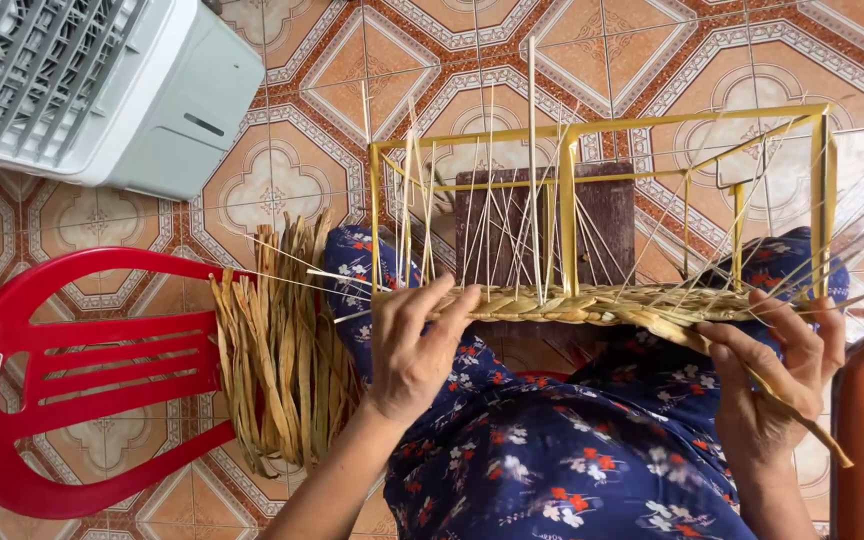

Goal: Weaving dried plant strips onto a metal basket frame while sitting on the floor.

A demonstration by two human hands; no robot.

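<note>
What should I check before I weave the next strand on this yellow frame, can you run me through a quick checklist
1. Left hand steadying the woven band at its left end: ok.
2. Right hand gripping the loose strand that trails down to the right: ok.
3. Yellow frame resting level across the lap: ok.
4. Thin upright stakes standing evenly: not ok, several lean and cross.
5. Spare dried strips within reach, draped on the red chair at the left: ok.
6. Band tight against the frame bar: cannot tell.
</note>
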